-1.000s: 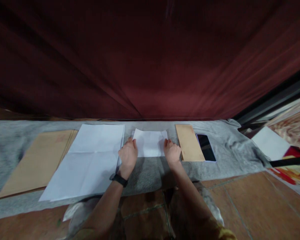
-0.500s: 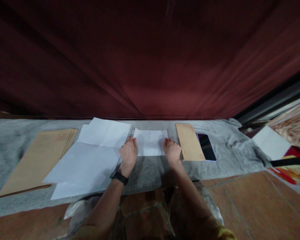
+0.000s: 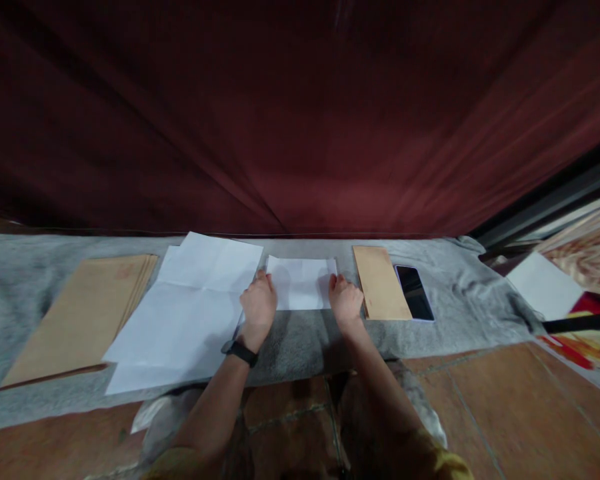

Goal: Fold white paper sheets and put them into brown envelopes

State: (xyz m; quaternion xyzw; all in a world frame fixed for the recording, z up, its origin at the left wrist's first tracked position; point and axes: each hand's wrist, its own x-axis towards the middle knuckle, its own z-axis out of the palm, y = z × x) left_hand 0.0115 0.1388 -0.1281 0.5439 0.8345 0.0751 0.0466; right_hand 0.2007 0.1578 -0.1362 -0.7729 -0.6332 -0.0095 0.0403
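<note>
A small folded white sheet (image 3: 301, 283) lies on a grey cloth (image 3: 455, 303) spread on the floor. My left hand (image 3: 257, 308) presses its left edge with the fingers curled down. On the sheet's right edge rests my right hand (image 3: 345, 301), fingers bent and pinching the paper. A black band circles my left wrist. Left of my left hand lies a stack of large white sheets (image 3: 185, 313), its top sheet skewed.
Brown envelopes (image 3: 75, 317) are stacked at the far left. Right of my hands lie a narrow brown envelope (image 3: 380, 283) and a dark phone (image 3: 414, 292). A dark red curtain (image 3: 300, 120) hangs behind. White paper (image 3: 544, 285) and a coloured print lie at the far right on the tiles.
The top large white sheet at the left has slid and rotated out of line with the stack. My hands stay on the small folded sheet, almost unmoved.
</note>
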